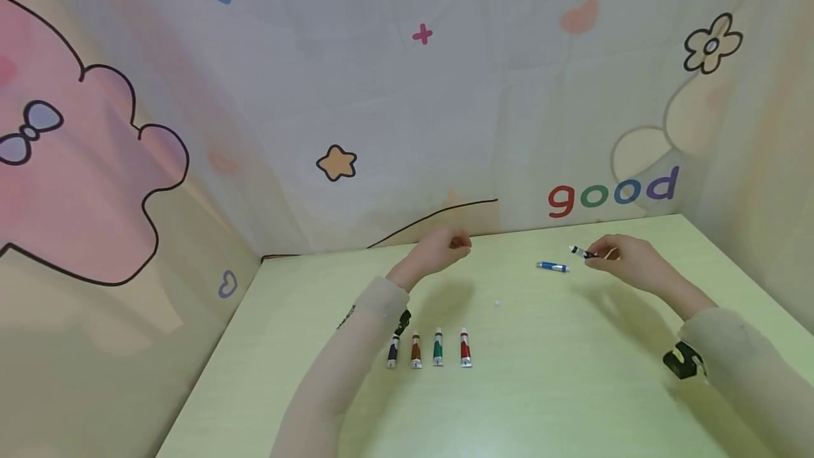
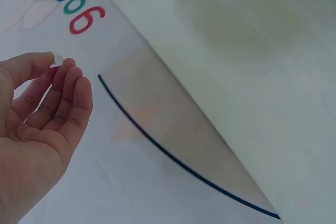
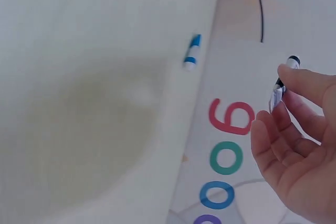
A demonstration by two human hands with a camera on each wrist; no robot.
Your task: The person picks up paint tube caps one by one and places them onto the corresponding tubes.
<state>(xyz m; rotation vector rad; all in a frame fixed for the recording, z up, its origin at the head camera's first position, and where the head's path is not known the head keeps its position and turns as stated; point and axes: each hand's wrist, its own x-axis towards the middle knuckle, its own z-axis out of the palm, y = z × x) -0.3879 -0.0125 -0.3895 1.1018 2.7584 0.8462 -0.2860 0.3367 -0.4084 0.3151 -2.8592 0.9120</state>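
Observation:
My right hand (image 1: 629, 260) holds a small black-and-white paint tube (image 1: 581, 252) between thumb and fingers, raised over the back right of the table. In the right wrist view the silver crimped end of this paint tube (image 3: 275, 99) points down toward the fingers. My left hand (image 1: 440, 249) is raised near the back edge. In the left wrist view its thumb and index finger pinch a tiny white cap (image 2: 58, 60), while the other fingers curl loosely. A blue paint tube (image 1: 552, 267) lies on the table just left of my right hand.
A row of several paint tubes (image 1: 438, 348) lies near the middle of the pale table (image 1: 540, 394), the leftmost partly behind my left sleeve. A small white piece (image 1: 497, 303) rests between the hands. Behind the table hangs a printed curtain (image 1: 407, 104).

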